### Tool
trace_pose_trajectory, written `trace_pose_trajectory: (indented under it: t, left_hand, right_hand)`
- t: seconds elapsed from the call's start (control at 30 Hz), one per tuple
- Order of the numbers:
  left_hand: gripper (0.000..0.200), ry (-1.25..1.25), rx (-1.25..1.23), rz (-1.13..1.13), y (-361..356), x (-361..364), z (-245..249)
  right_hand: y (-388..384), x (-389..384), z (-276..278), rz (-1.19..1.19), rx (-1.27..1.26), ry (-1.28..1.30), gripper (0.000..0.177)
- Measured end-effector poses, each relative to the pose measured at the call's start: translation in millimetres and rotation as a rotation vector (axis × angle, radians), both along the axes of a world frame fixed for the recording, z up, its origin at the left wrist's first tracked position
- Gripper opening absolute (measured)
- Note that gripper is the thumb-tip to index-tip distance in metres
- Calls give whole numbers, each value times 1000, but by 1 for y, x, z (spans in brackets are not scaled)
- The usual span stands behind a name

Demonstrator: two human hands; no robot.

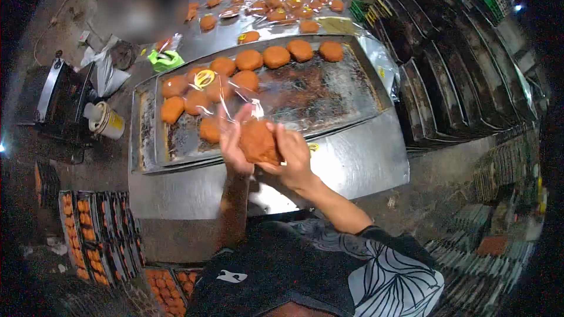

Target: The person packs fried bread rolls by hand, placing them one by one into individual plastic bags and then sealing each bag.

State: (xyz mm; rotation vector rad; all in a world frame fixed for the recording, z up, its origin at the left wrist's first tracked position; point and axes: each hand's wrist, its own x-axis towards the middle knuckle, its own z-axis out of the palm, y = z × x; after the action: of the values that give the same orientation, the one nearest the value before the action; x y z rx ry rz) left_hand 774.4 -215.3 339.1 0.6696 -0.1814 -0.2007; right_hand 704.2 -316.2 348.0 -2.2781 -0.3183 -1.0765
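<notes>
Over the front edge of the baking tray (154, 167), a round brown bun (257, 142) is held between my two hands. My right hand (292, 155) grips it from the right, thumb on its upper side. My left hand (236, 145) is against its left side, fingers around a clear plastic bag (232, 91) with a yellow printed label. The bag spreads forward from my fingers over several buns on the tray. Other buns (276, 57) line the tray's far side and left end; its scorched middle and right show bare metal.
Many bagged buns (273, 3) are piled at the table's far end, near a person (141, 6). A bright green bag (165, 60) lies by the tray's far left corner. Stacked dark trays (437, 100) stand right; racks of buns (88, 229) are low left, below a white bucket (108, 122).
</notes>
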Motion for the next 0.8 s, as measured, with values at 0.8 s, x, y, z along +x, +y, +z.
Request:
trace_pose_trajectory:
  t: [0.8]
  left_hand:
    - [38,468,19,-253,-42,-68,-53]
  right_hand:
    - [-49,-43,-70,166,708,286,60]
